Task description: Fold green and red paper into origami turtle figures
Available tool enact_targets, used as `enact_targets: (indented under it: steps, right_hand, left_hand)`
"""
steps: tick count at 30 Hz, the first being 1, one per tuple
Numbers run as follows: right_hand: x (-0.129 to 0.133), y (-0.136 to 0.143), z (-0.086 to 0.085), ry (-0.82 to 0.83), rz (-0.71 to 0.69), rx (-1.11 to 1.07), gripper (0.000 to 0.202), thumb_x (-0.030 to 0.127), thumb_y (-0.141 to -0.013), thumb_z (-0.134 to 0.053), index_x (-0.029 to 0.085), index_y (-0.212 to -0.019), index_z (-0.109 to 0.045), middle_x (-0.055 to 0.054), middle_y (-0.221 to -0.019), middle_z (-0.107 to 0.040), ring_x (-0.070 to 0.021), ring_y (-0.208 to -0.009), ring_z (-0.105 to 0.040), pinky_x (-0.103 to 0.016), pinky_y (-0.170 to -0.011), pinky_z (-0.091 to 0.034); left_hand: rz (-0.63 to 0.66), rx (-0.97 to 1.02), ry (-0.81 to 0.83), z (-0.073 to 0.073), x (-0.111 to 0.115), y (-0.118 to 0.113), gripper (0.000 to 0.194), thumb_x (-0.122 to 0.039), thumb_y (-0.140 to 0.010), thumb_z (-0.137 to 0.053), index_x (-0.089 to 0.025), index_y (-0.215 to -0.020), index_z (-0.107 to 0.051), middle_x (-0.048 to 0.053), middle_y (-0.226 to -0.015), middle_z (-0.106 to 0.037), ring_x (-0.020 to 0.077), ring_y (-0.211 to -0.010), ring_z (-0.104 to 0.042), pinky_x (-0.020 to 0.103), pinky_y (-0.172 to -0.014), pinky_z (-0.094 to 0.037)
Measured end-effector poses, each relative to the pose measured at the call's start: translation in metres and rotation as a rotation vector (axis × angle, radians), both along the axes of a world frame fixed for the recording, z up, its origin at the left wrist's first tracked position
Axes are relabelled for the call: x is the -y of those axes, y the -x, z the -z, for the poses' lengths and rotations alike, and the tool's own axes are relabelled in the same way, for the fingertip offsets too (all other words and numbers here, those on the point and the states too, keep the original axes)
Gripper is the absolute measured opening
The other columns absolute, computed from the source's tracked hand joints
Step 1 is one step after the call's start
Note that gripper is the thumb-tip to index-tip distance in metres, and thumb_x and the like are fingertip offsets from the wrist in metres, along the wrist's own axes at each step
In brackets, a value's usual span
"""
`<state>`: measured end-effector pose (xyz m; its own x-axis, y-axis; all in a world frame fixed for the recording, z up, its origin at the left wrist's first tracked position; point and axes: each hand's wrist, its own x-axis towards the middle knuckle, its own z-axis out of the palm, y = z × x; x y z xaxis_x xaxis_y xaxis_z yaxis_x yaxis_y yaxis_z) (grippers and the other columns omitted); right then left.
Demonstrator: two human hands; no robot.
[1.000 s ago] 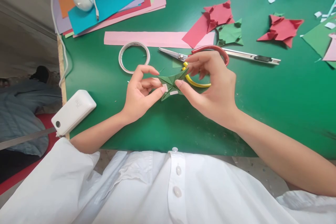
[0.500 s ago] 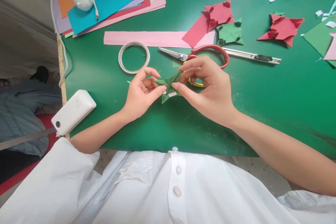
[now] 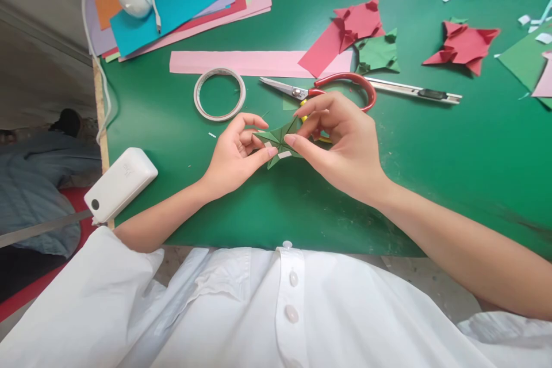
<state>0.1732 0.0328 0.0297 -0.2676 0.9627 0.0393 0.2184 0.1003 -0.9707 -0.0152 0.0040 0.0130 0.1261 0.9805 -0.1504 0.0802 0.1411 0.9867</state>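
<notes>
Green folded piece in both hands, partly worked

Piece: green folded paper (image 3: 280, 131), mid-frame, held between the two hands above the tabletop. Creases run to its middle; points spread outward.

Left hand (image 3: 235, 155): thumb and fingers pinching the left side of the paper. Right hand (image 3: 345, 152): thumb pressed near the paper's middle, index fingertip at its upper right point – gripping it too.

Done, as shown: creasing; two small white patches (image 3: 285, 154) on the lower part, one partly beside the left thumb. They look like double-sided tape, to judge by the tape roll (image 3: 199, 95) just above the left hand.

Left, by judgement: no patch shows on the upper points, and nothing is joined to this face. What the fingers cover, cannot tell. Estimate – partway.

For comparison, upper right: two red folded pieces (image 3: 468, 46) and a green folded piece (image 3: 380, 53) with curled corners, apparently further along. Scissors (image 3: 295, 92) lie beyond the hands, out of use.
</notes>
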Motion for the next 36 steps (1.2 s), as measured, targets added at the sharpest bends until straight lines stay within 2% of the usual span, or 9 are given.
enact_targets:
  steps: [6,12,16,19,23,26,31,33,36]
  right_hand:
    - [-0.003,-0.004,0.000,0.016,-0.088,0.077,0.021,0.022,-0.081,-0.069,0.021,-0.102,-0.067,0.002,-0.072,-0.067,-0.0130,-0.066,-0.060,-0.030,-0.064,-0.045]
    - [-0.004,-0.008,0.007,-0.223,-0.108,0.420,0.011,0.025,-0.085,-0.064,0.022,-0.091,-0.072,-0.001,-0.075,-0.072,-0.0202,-0.080,-0.061,-0.035,-0.073,-0.047]
    - [-0.005,-0.009,0.012,-0.396,-0.134,0.640,0.018,0.031,-0.091,-0.057,0.021,-0.082,-0.069,-0.005,-0.077,-0.070,-0.0232,-0.084,-0.058,-0.039,-0.079,-0.048]
    - [-0.009,-0.013,0.012,-0.476,-0.103,0.794,0.024,0.032,-0.095,-0.049,0.020,-0.091,-0.069,-0.009,-0.090,-0.068,-0.0256,-0.094,-0.058,-0.041,-0.084,-0.048]
    - [-0.021,-0.020,0.012,-0.477,-0.018,1.015,0.033,0.025,-0.090,-0.049,0.013,-0.118,-0.062,-0.015,-0.114,-0.061,-0.0311,-0.109,-0.057,-0.047,-0.093,-0.047]
    - [-0.031,-0.026,0.016,-0.391,-0.020,1.083,0.044,0.024,-0.086,-0.051,0.009,-0.127,-0.056,-0.019,-0.120,-0.056,-0.0340,-0.114,-0.054,-0.051,-0.097,-0.047]
    - [-0.039,-0.032,0.026,-0.332,-0.073,1.006,0.038,0.026,-0.090,-0.050,0.016,-0.127,-0.054,-0.015,-0.116,-0.056,-0.0302,-0.114,-0.054,-0.048,-0.095,-0.048]
    - [-0.040,-0.033,0.029,-0.340,-0.029,1.011,0.036,0.025,-0.089,-0.051,0.016,-0.124,-0.055,-0.014,-0.117,-0.056,-0.0302,-0.113,-0.055,-0.048,-0.093,-0.049]
    - [-0.042,-0.033,0.030,-0.368,0.047,1.027,0.035,0.021,-0.081,-0.050,0.014,-0.115,-0.058,-0.014,-0.115,-0.057,-0.0310,-0.110,-0.058,-0.046,-0.085,-0.050]
  left_hand:
    - [0.092,-0.259,-0.145,-0.005,0.001,0.006,0.037,-0.037,-0.082,-0.077,-0.024,-0.109,-0.056,-0.003,-0.089,-0.065,0.0094,-0.071,-0.067,0.023,-0.071,-0.056]
    - [0.029,-0.886,-0.683,-0.007,-0.011,0.027,0.016,-0.019,-0.085,-0.056,-0.022,-0.101,-0.059,0.003,-0.087,-0.064,0.0218,-0.088,-0.062,0.039,-0.082,-0.053]
    - [-0.087,-1.220,-0.637,0.000,-0.018,0.037,0.022,-0.016,-0.083,-0.058,-0.020,-0.105,-0.058,0.012,-0.107,-0.061,0.0334,-0.111,-0.057,0.051,-0.096,-0.047]
    - [-0.093,-1.323,-0.567,0.006,-0.020,0.039,0.018,-0.016,-0.085,-0.057,-0.018,-0.103,-0.058,0.015,-0.110,-0.058,0.0365,-0.114,-0.054,0.054,-0.097,-0.045]
    - [-0.067,-1.369,-0.546,0.013,-0.021,0.041,0.012,-0.014,-0.087,-0.052,-0.016,-0.098,-0.056,0.017,-0.109,-0.058,0.0363,-0.109,-0.056,0.052,-0.091,-0.046]
    - [-0.085,-1.306,-0.554,0.016,-0.022,0.043,0.008,-0.015,-0.092,-0.047,-0.017,-0.096,-0.054,0.014,-0.102,-0.059,0.0337,-0.107,-0.058,0.051,-0.093,-0.046]
    - [-0.140,-1.124,-0.670,0.016,-0.022,0.043,0.007,-0.018,-0.099,-0.045,-0.020,-0.097,-0.052,0.007,-0.094,-0.060,0.0268,-0.100,-0.063,0.047,-0.095,-0.050]
    - [-0.162,-1.029,-0.742,0.013,-0.021,0.041,0.005,-0.021,-0.100,-0.049,-0.022,-0.103,-0.053,0.004,-0.095,-0.062,0.0221,-0.094,-0.066,0.041,-0.090,-0.054]
    - [-0.193,-0.851,-0.782,0.005,-0.018,0.037,0.018,-0.025,-0.101,-0.054,-0.026,-0.119,-0.052,0.001,-0.100,-0.066,0.0164,-0.093,-0.070,0.034,-0.086,-0.058]
